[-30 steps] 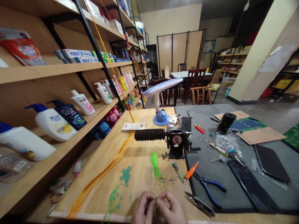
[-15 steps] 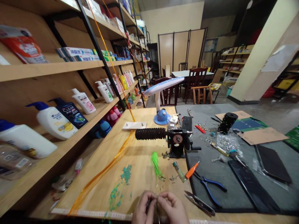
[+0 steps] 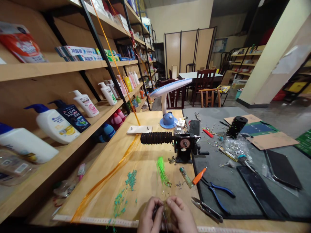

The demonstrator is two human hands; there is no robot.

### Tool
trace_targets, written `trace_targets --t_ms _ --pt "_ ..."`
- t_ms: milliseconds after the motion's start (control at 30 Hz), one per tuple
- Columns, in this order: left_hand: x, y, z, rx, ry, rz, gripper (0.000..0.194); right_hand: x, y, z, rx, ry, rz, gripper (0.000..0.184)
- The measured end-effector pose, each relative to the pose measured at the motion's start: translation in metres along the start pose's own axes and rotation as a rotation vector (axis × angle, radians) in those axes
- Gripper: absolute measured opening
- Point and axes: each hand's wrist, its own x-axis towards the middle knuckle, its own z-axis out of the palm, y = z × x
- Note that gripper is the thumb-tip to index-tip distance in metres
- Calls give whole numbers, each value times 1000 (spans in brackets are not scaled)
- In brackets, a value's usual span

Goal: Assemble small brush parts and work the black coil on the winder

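Left hand [image 3: 151, 217] and right hand [image 3: 179, 216], bottom centre of frame: fingertips pinched together on a small dark piece [image 3: 162, 214], too small to identify, just above the wooden bench [image 3: 145, 161]. Nearby: green bristle bundle [image 3: 161, 169], teal beads [image 3: 131, 178], snips [image 3: 206, 209], blue-handled pliers [image 3: 217, 192], black winder [image 3: 170, 142] at centre.

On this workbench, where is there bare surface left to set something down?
Bare wood lies between the orange strands and the green tassel, beyond the teal beads. The grey mat is bare between the blue pliers and the winder. It is crowded around both hands and the black spool.
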Motion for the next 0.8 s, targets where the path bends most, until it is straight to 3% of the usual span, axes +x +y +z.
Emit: trace_targets --t_ms 400,667,800 --pt "-1 -4 9 -264 20 -145 38 -1 -1 1 5 -7 -19 59" --pt "4 9 0 -375 -93 -278 39 3 5 -8 -63 -67 -79 57" --pt "7 11 -2 -325 -147 -266 40 6 9 -10 -112 -80 -97 58"
